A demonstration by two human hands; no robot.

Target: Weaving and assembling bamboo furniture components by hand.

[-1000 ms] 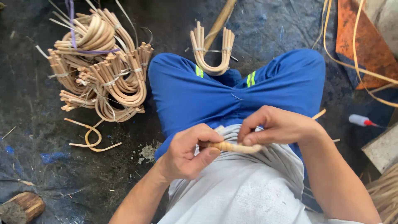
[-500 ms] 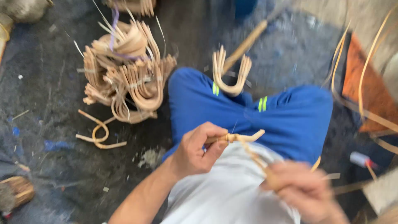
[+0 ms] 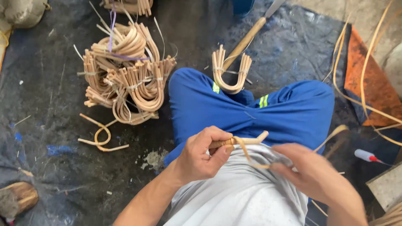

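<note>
Rattan piece [image 3: 238,141] sits right over my lap, just above the white shirt [image 3: 234,196], and I've got it in both hands. My left hand [image 3: 201,157] is clenched tight around its near end, thumb and fingers wrapped over the wood, nothing loose in that grip. From that fist the piece runs to my right, with a thin pale binding strip [image 3: 251,157] looping down off it. My right hand [image 3: 312,173] has that strip pinched between fingertips, the grip closed on it, though the hand is blurred and I can't make out exactly how the fingers sit. A further length of strip [image 3: 333,134] trails up and away past that hand over my right thigh.

Below and behind it all, my blue trousers [image 3: 289,115] with the yellow-green stripes, legs crossed on the dark floor sheet [image 3: 50,138]. Touching my knees, further out, one bundle of U-bent rattan [image 3: 230,71], tied with a band, stands alone. A long wooden-handled blade [image 3: 247,39] lies just beside it, angled up toward the top edge. Well off on my left, a big heap of the same tied U-bundles [image 3: 125,79]. Near that heap, a single loose curl of cane [image 3: 100,136] on the floor. On my right side, long yellow strips [image 3: 364,67] arc across an orange sheet [image 3: 372,92], and a small red-and-white tool [image 3: 367,156] lies near my right knee. Bottom left corner, a wooden block [image 3: 21,196].
</note>
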